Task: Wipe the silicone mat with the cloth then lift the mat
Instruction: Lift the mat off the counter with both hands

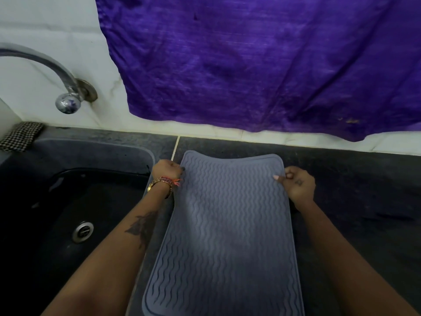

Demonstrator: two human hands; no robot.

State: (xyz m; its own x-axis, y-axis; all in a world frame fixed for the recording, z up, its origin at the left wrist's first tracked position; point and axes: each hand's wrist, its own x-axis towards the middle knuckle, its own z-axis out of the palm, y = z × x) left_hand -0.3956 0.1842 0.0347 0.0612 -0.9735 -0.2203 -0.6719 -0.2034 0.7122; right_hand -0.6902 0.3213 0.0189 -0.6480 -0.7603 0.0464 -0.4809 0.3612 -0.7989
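Note:
A grey silicone mat [227, 224] with a wavy ribbed surface lies lengthwise on the dark stone counter [353, 201], its far end near the wall. My left hand [167, 171] pinches the mat's left edge near the far corner. My right hand [296, 183] pinches the right edge opposite, thumb on top. The far edge of the mat bows slightly between my hands. A checked black-and-white cloth [21, 136] lies folded at the far left corner of the sink, away from both hands.
A dark sink [68, 213] with a metal drain [82, 231] sits to the left of the mat. A chrome tap [66, 96] projects from the white tiled wall above it. A purple fabric [262, 60] hangs on the wall behind the counter.

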